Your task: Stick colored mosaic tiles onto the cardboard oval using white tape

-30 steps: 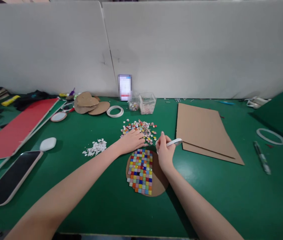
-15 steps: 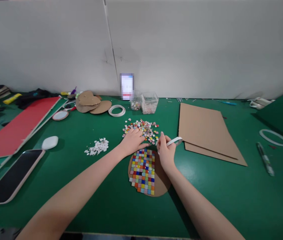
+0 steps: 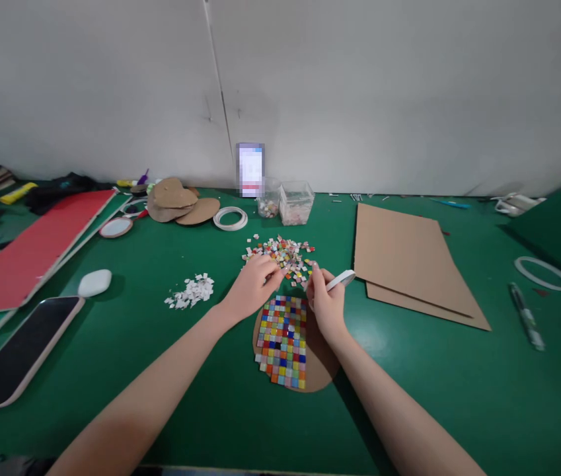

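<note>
In the head view my right hand (image 3: 326,301) is closed around a narrow roll of white tape (image 3: 340,280), just above the upper right of a round cardboard piece (image 3: 320,360). Rows of small multicoloured mosaic tiles (image 3: 283,340) cover the left and middle of that cardboard; its right side is bare brown. My left hand (image 3: 256,287) is at the near edge of a loose pile of coloured tiles (image 3: 285,250), its thumb and fingers drawn together. What lies between those fingertips, if anything, is too small to make out.
White scraps (image 3: 191,291) lie left of my left hand. Behind the pile stand a clear box (image 3: 297,203), a plastic cup (image 3: 269,201) and a lit phone (image 3: 251,170). Cardboard sheets (image 3: 404,251) lie right, cardboard discs (image 3: 174,198) back left, a dark phone (image 3: 25,350) left.
My left hand has drawn back slightly from the pile, its thumb now closer to its fingers. My right hand has shifted slightly left, still holding the tape roll.
</note>
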A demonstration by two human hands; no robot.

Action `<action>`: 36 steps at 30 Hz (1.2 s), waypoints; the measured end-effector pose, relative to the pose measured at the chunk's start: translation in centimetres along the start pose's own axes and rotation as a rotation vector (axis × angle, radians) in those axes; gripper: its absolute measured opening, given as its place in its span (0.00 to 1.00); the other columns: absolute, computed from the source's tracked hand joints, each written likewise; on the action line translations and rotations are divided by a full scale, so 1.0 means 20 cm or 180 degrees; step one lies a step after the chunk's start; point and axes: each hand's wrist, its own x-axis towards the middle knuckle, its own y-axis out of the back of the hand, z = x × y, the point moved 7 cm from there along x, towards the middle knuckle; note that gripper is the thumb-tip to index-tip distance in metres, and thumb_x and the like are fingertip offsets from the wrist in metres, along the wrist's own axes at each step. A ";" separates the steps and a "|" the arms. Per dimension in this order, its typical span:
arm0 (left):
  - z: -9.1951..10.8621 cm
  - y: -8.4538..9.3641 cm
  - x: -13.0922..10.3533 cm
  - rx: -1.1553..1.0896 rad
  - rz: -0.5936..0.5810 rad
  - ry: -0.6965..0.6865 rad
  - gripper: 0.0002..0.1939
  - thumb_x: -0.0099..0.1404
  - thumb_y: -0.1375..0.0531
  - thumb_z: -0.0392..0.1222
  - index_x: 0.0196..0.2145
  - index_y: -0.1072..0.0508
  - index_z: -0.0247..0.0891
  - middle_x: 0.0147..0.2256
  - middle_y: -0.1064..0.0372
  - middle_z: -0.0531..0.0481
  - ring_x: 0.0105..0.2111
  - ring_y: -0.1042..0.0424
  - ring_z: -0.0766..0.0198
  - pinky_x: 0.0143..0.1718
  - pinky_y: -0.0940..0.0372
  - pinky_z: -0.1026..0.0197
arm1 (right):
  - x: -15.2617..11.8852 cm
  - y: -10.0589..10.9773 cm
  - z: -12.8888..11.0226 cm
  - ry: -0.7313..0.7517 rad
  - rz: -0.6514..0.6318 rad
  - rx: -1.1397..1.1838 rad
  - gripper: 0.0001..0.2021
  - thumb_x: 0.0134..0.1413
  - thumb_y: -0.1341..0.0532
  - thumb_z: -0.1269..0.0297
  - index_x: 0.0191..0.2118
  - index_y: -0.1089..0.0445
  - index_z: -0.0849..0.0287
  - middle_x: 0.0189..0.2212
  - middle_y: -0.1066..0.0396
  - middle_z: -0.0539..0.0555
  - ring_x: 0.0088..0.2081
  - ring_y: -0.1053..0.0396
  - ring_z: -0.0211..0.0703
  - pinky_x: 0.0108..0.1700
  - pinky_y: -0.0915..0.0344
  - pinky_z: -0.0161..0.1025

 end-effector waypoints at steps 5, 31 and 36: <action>-0.03 -0.02 -0.12 -0.1503 0.0080 0.0880 0.15 0.68 0.56 0.45 0.25 0.41 0.38 0.17 0.42 0.57 0.18 0.41 0.70 0.24 0.44 0.66 | -0.08 -0.13 -0.03 -0.0303 -0.1096 0.0034 0.15 0.53 0.43 0.53 0.23 0.41 0.58 0.11 0.50 0.40 0.12 0.55 0.28 0.13 0.58 0.29; 0.05 -0.06 -0.24 -0.3033 -0.0063 0.1467 0.14 0.66 0.55 0.45 0.48 0.39 0.41 0.13 0.57 0.62 0.11 0.54 0.72 0.13 0.56 0.68 | -0.28 -0.25 -0.08 -0.0617 -0.1578 -0.0280 0.18 0.56 0.48 0.51 0.21 0.46 0.57 0.12 0.47 0.43 0.14 0.51 0.31 0.16 0.53 0.30; 0.03 -0.07 -0.25 -0.2728 0.0232 0.1527 0.13 0.66 0.53 0.47 0.46 0.38 0.42 0.16 0.48 0.60 0.12 0.51 0.73 0.14 0.54 0.68 | -0.27 -0.23 -0.05 -0.0475 -0.1441 -0.0216 0.17 0.57 0.47 0.53 0.23 0.46 0.57 0.17 0.50 0.44 0.18 0.52 0.32 0.20 0.51 0.31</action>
